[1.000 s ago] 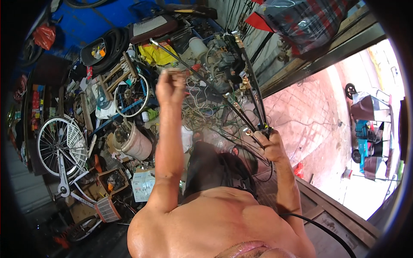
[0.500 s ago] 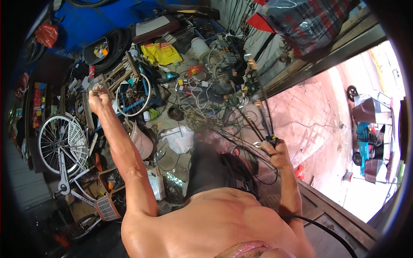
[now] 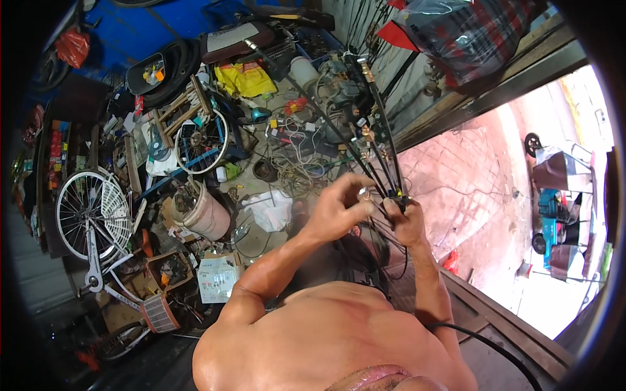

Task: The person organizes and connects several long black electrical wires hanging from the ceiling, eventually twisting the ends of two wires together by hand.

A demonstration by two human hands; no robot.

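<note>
My right hand (image 3: 407,225) is closed around the gathered ends of several black hoses (image 3: 386,120) at right of centre. The hoses fan out away from me and end in metal fittings; a brass fitting (image 3: 366,70) tops one, and the longest reaches far left to a silver tip (image 3: 250,44). My left hand (image 3: 342,207) is just left of the right one, thumb and forefinger curved apart. Between them shows a shiny metal end (image 3: 364,193); whether the fingers touch it I cannot tell.
A bucket (image 3: 207,218), a white plastic bag (image 3: 270,212) and tangled wires (image 3: 306,166) lie ahead on the cluttered floor. Left stands a white bicycle wheel (image 3: 88,215). A wooden sill (image 3: 482,306) edges the doorway at right; a cart (image 3: 554,212) is outside.
My left hand has come from far out at the left to beside my right hand, its fingers opening. The hoses have shifted and spread, one now pointing further left.
</note>
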